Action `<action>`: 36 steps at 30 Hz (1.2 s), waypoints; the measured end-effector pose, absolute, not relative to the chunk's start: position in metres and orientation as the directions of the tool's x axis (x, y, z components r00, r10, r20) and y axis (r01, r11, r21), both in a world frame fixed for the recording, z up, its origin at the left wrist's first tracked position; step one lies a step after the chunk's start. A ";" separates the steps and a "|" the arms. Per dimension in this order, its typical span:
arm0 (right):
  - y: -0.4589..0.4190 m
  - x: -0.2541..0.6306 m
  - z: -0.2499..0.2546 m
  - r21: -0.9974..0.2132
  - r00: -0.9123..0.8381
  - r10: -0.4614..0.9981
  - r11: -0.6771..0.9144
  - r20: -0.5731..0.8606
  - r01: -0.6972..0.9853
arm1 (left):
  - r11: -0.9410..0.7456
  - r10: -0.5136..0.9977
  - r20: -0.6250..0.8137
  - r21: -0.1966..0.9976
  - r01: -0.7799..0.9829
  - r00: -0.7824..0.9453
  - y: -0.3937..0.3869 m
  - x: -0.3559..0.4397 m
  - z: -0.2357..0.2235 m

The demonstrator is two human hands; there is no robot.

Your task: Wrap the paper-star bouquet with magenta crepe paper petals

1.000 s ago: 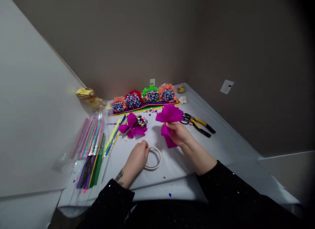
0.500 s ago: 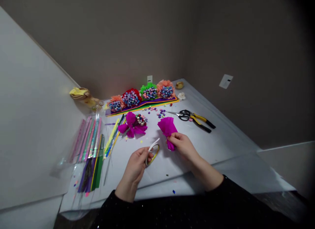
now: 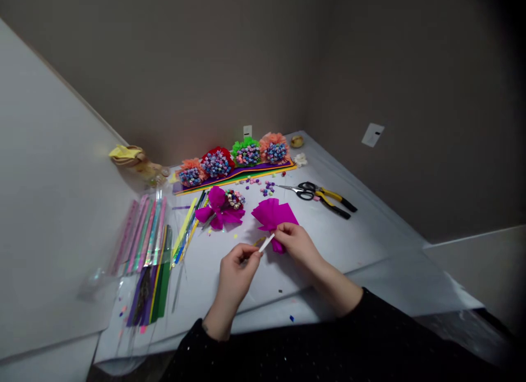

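My right hand (image 3: 293, 242) pinches the gathered base of a fanned magenta crepe-paper piece (image 3: 273, 215) just above the white table (image 3: 361, 234). My left hand (image 3: 238, 264) is closed around a roll of white tape (image 3: 261, 244), held on edge with its rim pointing up toward the paper's base. The roll's tip nearly touches my right fingers. A second magenta paper flower with coloured beads in its centre (image 3: 222, 206) lies on the table behind my left hand.
Several bead-filled paper flowers (image 3: 232, 158) stand in a row on coloured sheets at the back. Scissors (image 3: 304, 191) and yellow-handled pliers (image 3: 335, 202) lie right of centre. Packs of coloured strips (image 3: 150, 245) cover the left side. Loose beads (image 3: 263, 186) are scattered mid-table.
My left hand lifted the tape roll off the table and brought it up to the paper. My right hand drew the magenta paper nearer and lower.
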State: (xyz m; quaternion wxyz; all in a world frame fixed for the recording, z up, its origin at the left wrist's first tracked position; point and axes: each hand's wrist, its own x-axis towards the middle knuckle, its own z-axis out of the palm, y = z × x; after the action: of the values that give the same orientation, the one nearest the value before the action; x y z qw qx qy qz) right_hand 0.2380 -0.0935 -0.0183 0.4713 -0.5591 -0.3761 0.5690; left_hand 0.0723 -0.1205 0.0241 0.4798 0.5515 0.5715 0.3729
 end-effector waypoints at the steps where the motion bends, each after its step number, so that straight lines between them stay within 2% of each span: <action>1: -0.093 0.237 -0.019 -0.957 0.073 0.957 -0.273 -0.281 -0.101 | 0.104 0.990 -0.125 0.958 0.267 0.064 -0.119 0.073 0.022; 10: -0.095 0.231 -0.012 -0.961 0.056 0.960 -0.270 -0.273 -0.056 | 0.139 0.990 -0.128 0.957 0.256 -0.060 -0.111 0.078 0.018; 17: -0.098 0.229 -0.011 -0.965 0.065 0.965 -0.250 -0.255 -0.075 | 0.056 0.997 -0.072 0.947 0.316 0.040 -0.107 0.084 0.023; 24: -0.101 0.227 -0.005 -0.963 0.045 0.965 -0.252 -0.257 -0.100 | 0.014 1.000 -0.017 0.941 0.337 0.005 -0.100 0.087 0.023; 30: -0.102 0.227 -0.002 -0.961 0.032 0.966 -0.250 -0.255 -0.114 | -0.030 0.999 0.012 0.932 0.362 0.051 -0.099 0.088 0.020; 36: -0.104 0.230 0.001 -0.959 -0.049 0.971 -0.240 -0.236 -0.149 | -0.033 0.998 0.015 0.940 0.341 0.054 -0.097 0.087 0.018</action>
State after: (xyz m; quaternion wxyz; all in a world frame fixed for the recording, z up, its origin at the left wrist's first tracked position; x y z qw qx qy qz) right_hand 0.2305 -0.1042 0.0009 0.4657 -0.5087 -0.4038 0.6011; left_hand 0.0870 -0.0972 0.0176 0.4120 0.5976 0.5602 0.3991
